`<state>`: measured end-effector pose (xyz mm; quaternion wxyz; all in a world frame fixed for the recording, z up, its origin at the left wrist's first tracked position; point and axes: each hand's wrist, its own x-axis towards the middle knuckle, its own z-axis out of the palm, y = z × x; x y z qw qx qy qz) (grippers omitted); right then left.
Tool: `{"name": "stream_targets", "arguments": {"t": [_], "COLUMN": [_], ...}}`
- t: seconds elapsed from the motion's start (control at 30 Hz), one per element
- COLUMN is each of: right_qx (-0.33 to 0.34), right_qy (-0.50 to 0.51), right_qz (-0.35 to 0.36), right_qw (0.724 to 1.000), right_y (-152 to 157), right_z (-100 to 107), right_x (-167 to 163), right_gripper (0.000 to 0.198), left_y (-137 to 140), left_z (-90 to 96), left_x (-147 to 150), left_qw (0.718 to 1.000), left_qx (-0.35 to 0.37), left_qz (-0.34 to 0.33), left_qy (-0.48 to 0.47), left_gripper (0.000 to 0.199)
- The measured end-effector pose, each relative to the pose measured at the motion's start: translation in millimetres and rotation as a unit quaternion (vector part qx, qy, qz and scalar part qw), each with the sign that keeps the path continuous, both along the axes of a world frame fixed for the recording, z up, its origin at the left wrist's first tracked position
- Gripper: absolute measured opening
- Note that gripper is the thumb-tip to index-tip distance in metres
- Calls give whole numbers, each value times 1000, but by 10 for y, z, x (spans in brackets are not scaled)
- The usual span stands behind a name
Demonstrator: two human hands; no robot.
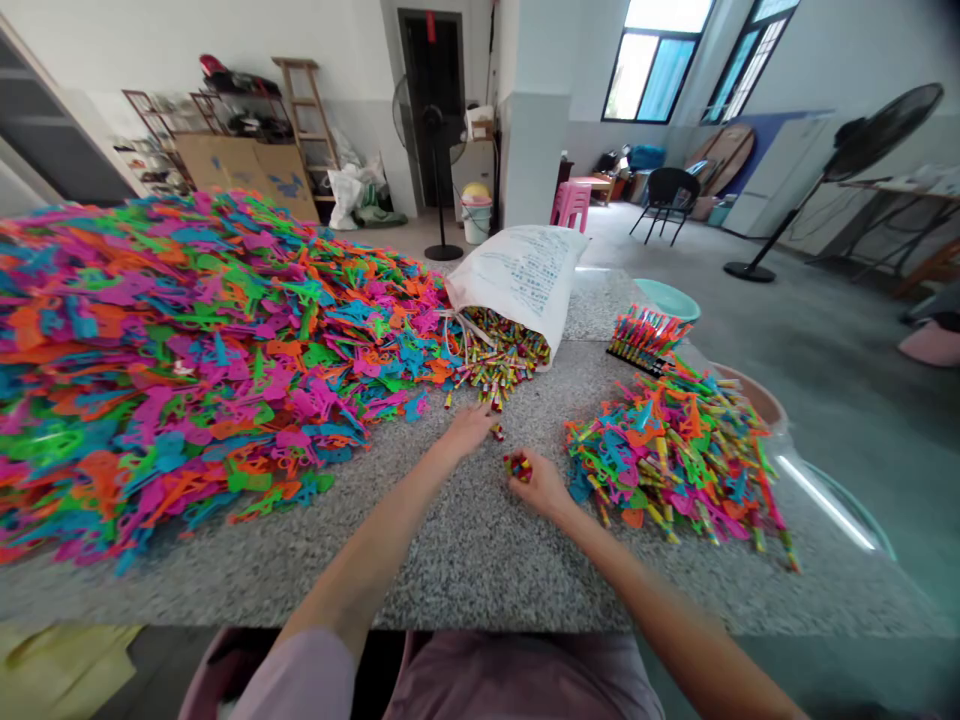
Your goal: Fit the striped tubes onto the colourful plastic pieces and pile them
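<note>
My left hand [472, 428] is on the stone table in front of a white sack, its fingers closed around small patterned tubes [496, 432], which stick out at the fingertips. Many more red, yellow and green tubes [499, 372] spill from the mouth of the white sack [521, 272], just beyond that hand. To the right and nearer to me, my right hand [543, 488] grips a small bunch of the same tubes [517, 466], their ends facing left. Beside it lies a pile of flat coloured plastic pieces joined to tubes [675, 450].
A large heap of flat plastic pieces [225, 360] in pink, orange, green and blue covers the table's left side. A black rack [637, 360] of upright tubes stands at the back right, near a turquoise basin [667, 298]. Standing fans [433, 180] are on the floor beyond.
</note>
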<state>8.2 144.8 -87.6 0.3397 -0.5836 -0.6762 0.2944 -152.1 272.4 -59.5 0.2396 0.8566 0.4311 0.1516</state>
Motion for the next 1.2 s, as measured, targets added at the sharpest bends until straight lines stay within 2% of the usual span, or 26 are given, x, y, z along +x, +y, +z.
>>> {"name": "stream_targets", "arguments": {"t": [0.1, 0.2, 0.33, 0.43, 0.53, 0.6, 0.73, 0.83, 0.93, 1.0, 1.1, 1.2], "right_qx": [-15, -24, -36, -34, -10, 12, 34, 39, 38, 36, 32, 27], "right_qy": [93, 175, 263, 292, 285, 266, 222, 204, 208, 225, 254, 255], "right_qz": [-111, -172, -175, -161, -174, -192, -185, -149, -117, -117, -135, -140], "right_qw": [989, 969, 948, 942, 942, 945, 957, 967, 970, 967, 957, 956], "right_y": [79, 210, 308, 287, 214, 153, 19, -72, -112, -90, -12, 44], "right_z": [-109, -124, -38, 12, 0, -38, -111, -114, -80, -61, -73, -130], "right_x": [40, -21, -174, -186, -100, -52, -108, -209, -241, -217, -164, -145], "right_gripper": [26, 41, 53, 55, 49, 42, 30, 24, 20, 25, 35, 33], "left_y": [-110, -404, -897, -1070, -918, -664, -123, 72, 69, -7, -216, -537], "left_z": [-36, -119, -258, -275, -185, -98, 21, 41, 45, 50, 37, -29], "left_x": [21, 136, 300, 227, -67, -310, -656, -762, -848, -909, -919, -743], "left_qw": [998, 992, 977, 972, 973, 969, 937, 925, 921, 915, 904, 883], "left_qx": [-7, -24, -34, -51, -45, -19, 41, 41, 21, 3, -46, -106], "left_qz": [48, 100, 146, 131, 140, 193, 335, 374, 379, 384, 380, 358], "left_qy": [-33, -75, -149, -190, -178, -154, -88, -59, -89, -121, -190, -285], "left_gripper": [9, 14, 17, 15, 21, 26, 42, 42, 31, 26, 17, 25]}}
